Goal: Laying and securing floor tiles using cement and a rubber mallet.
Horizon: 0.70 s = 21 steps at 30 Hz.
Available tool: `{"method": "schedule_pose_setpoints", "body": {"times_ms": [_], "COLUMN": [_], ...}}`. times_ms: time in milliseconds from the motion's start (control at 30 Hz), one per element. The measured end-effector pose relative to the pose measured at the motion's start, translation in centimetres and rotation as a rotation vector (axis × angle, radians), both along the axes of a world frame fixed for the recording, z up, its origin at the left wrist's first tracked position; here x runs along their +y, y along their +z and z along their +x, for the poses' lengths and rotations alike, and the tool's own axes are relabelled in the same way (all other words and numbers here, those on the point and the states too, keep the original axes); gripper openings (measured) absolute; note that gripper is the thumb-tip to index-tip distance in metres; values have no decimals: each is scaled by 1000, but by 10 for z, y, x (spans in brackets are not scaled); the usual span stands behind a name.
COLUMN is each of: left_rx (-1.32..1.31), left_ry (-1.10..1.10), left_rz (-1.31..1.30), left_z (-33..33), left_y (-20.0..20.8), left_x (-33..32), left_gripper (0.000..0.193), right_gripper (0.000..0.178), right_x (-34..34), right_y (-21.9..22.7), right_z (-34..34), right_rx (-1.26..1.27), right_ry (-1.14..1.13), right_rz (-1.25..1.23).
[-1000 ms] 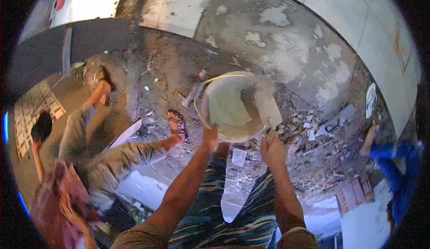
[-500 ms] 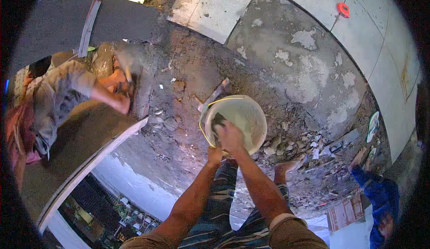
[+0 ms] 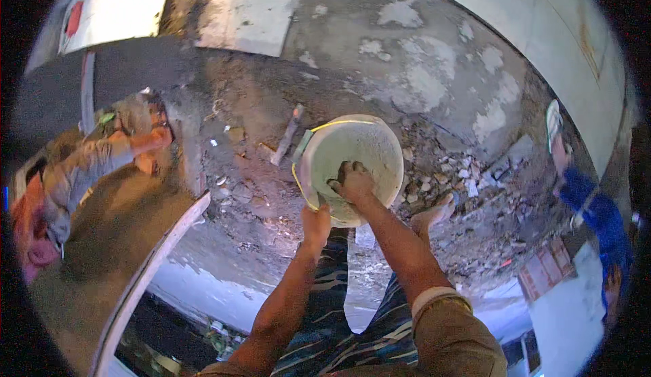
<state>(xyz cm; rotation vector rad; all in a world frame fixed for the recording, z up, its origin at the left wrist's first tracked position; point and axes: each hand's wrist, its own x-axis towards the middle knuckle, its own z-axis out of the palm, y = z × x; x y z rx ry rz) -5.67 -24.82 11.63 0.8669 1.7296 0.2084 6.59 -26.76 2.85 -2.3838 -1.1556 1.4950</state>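
Note:
A pale round bucket (image 3: 383, 148) with a thin yellow-and-green handle (image 3: 296, 167) is in front of me, its mouth tilted toward me. My left hand (image 3: 316, 224) is closed on the rim at the near left side. Inside the bucket, my right hand (image 3: 356, 184) is closed, its fingers curled against the inner wall around something dark, perhaps a wet lump or rag; its kind does not show. Greyish residue coats the bucket's inside.
Broken rubble (image 3: 451, 173) and my bare foot (image 3: 434, 215) lie right of the bucket. A stick (image 3: 288, 133) rests beyond its left side. At left a co-worker (image 3: 88, 167) bends over dark mortar; another person in blue (image 3: 600, 221) is at far right. A long board edge (image 3: 152, 268) crosses lower left.
My right hand has shifted from the bucket's left inner wall toward its middle, the dark stuff with it. My left hand stays on the rim. The whole view has shifted, and the co-worker's arm has moved.

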Motion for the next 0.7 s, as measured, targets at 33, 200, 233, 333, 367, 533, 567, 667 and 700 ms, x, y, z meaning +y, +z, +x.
{"method": "schedule_pose_setpoints", "body": {"times_ms": [33, 200, 233, 333, 367, 533, 567, 667, 700], "left_rx": [74, -155, -85, -29, -29, -74, -73, 19, 9], "left_ry": [-59, -64, -173, -222, -206, -21, -117, -216, -143], "left_rz": [-26, -96, -65, -121, -117, -309, -186, -168, -187], "left_z": [14, 31, 26, 40, 45, 64, 64, 25, 29], "left_y": [3, -28, -28, -8, 1, -24, -37, -56, -41], "left_x": [-1, -29, -25, -21, -20, -63, -73, -70, -71], "left_gripper": [21, 23, 23, 25, 28, 34, 32, 38, 37], "right_gripper": [58, 42, 38, 33, 34, 25, 24, 27, 26], "right_x": [0, -35, -35, -53, -56, -131, -141, -140, -129], "right_y": [-1, -35, -25, -11, -12, -65, -71, -62, -49], "right_z": [6, 47, 50, 59, 61, 75, 88, 151, 182], "right_rx": [6, 57, 8, -57, -38, 165, 278, 620, 648], "right_ry": [16, -92, -65, -40, 3, -184, -384, -693, -808], "right_rz": [-96, -206, -120, -38, 2, 26, 68, 357, 284]}}
